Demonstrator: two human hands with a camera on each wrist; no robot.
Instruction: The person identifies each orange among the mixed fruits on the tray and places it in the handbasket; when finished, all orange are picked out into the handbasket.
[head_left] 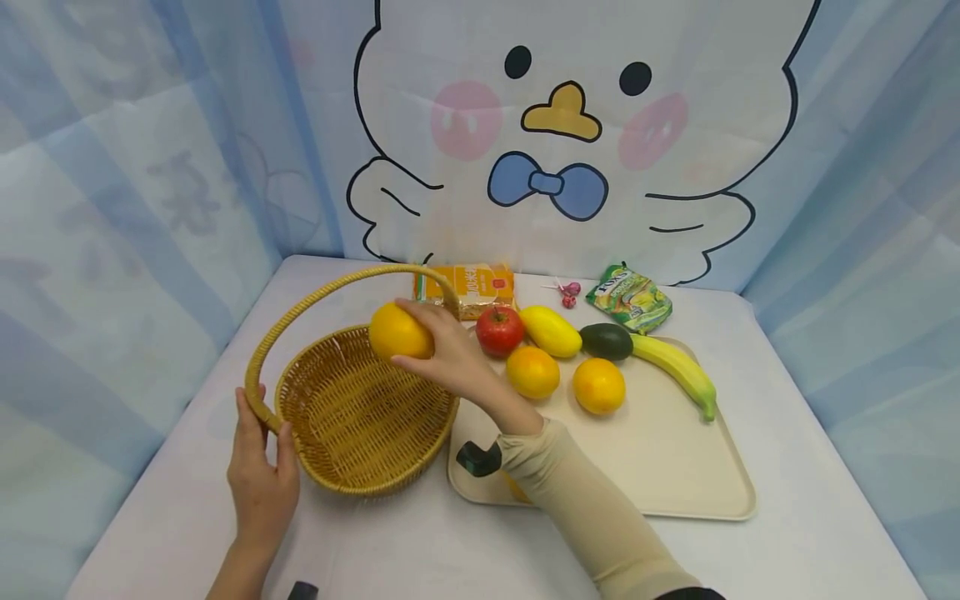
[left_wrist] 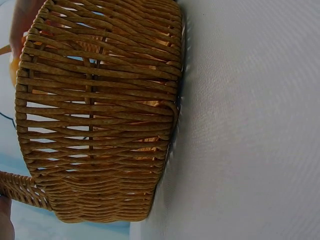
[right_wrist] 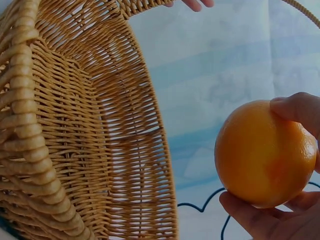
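An orange (head_left: pixel 401 332) is pinched between the thumb and fingers of my right hand (head_left: pixel 450 350), above the far right rim of a wicker basket (head_left: pixel 360 417). Seen from the right wrist, the orange (right_wrist: pixel 265 155) is clear of the basket wall (right_wrist: pixel 135 150), and no fruit shows inside. My left hand (head_left: pixel 262 475) grips the base of the basket's arched handle (head_left: pixel 262 358) on the left side. In the left wrist view the woven side (left_wrist: pixel 100 110) fills much of the frame, and only a bit of that hand shows at the edge.
A cream tray (head_left: pixel 675 467) at right bears two oranges (head_left: pixel 599 386), a red apple (head_left: pixel 500 332), a yellow mango-like fruit (head_left: pixel 551 331), a dark green fruit (head_left: pixel 607 342) and a banana (head_left: pixel 678 371). Behind are an orange packet (head_left: pixel 472 287), lollipops (head_left: pixel 570 292) and a green bag (head_left: pixel 630 297).
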